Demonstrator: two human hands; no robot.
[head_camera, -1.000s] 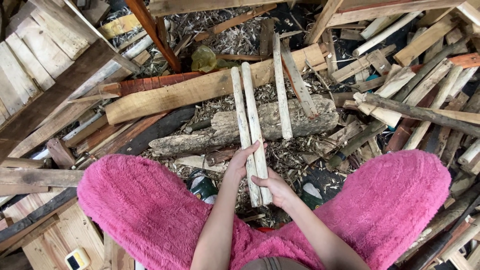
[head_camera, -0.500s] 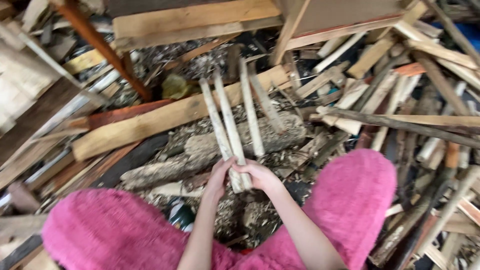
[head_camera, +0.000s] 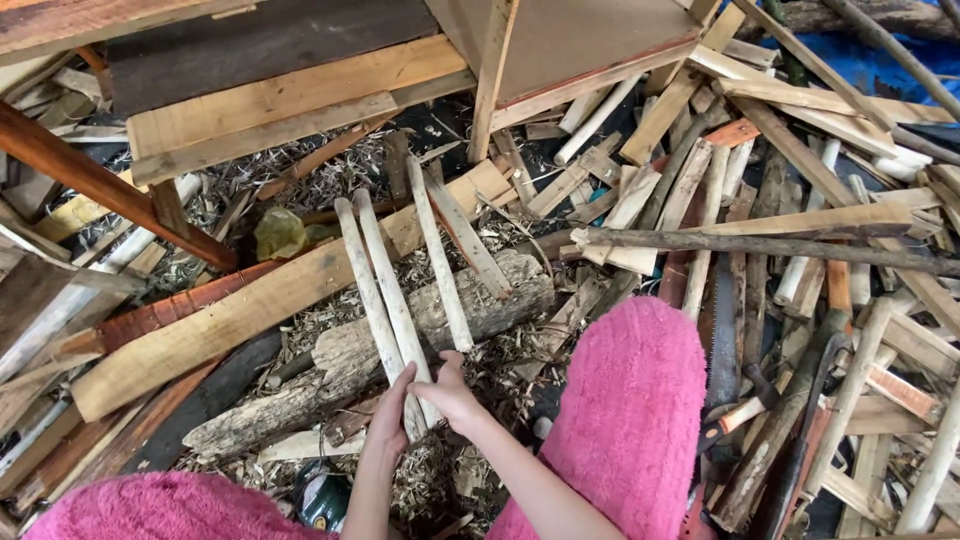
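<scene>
Wooden sticks (head_camera: 385, 300), two together, lie across a log (head_camera: 440, 320); left hand (head_camera: 390, 420) and right hand (head_camera: 452, 392) clasp their near ends; splinters could snag bare fingers.

The two peeled sticks (head_camera: 385, 300) are pale, bare wood, smooth and matt. The log (head_camera: 400, 350) beneath them is grey, rough and cracked. The trousers (head_camera: 625, 420) are fluffy pink cloth. The saw (head_camera: 725, 330) blade looks like dull metal, perhaps rusty.

Two held sticks (head_camera: 385, 300), one log (head_camera: 380, 355)
</scene>
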